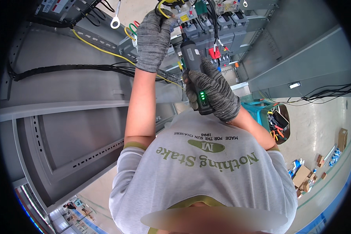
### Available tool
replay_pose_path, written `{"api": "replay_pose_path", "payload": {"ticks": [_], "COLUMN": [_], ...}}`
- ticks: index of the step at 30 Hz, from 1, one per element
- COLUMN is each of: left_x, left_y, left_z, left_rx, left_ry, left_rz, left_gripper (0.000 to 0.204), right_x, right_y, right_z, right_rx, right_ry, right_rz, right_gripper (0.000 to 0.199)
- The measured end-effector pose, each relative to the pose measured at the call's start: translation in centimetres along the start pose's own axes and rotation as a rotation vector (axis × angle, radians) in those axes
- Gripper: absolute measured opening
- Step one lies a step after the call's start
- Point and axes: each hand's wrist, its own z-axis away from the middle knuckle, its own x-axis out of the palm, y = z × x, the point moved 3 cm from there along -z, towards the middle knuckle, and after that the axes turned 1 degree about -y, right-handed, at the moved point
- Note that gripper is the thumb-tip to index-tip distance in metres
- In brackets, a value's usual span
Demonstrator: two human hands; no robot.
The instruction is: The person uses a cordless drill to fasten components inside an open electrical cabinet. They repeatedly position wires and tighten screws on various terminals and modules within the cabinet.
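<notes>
My right hand (213,92), in a grey knit glove, grips a dark grey electric screwdriver (195,66) with green lights on its handle. Its tip points up at the grey breaker block (214,31) inside the cabinet. My left hand (154,39), also gloved, reaches up beside the block and its fingers close on a yellow wire (162,9) near the top terminals. Red and green wire ends (133,25) sit just left of that hand.
A grey metal cabinet frame (74,105) with perforated rails surrounds me. A black cable bundle (66,68) and a yellow cable (95,46) run along the left. A teal tool tote (271,115) with pliers stands at right; cardboard boxes (302,175) lie on the floor.
</notes>
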Motion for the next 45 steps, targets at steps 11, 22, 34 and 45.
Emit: {"api": "replay_pose_path", "payload": {"ticks": [11,22,34,45], "left_x": [-0.3,0.0,0.4,0.7], "left_y": [1.0,0.7,0.7,0.3], "left_z": [0.1,0.2,-0.4,-0.3], "left_rx": [0.033,-0.075,-0.025,-0.096], "left_ry": [-0.009,-0.037,-0.035,-0.030], "left_rz": [0.019,0.091,-0.015,0.131], "left_gripper": [0.023,0.022,0.021,0.022], "right_x": [0.4,0.4,0.3,0.1], "right_y": [-0.9,-2.0,-2.5,-3.0], "right_z": [0.1,-0.9,-1.2,-2.0], "right_rx": [0.052,0.040,0.070,-0.224], "right_ry": [0.053,0.024,0.021,0.163], "right_rz": [0.096,0.262,0.380,1.202], "right_gripper": [0.067,0.077,0.076,0.084]}}
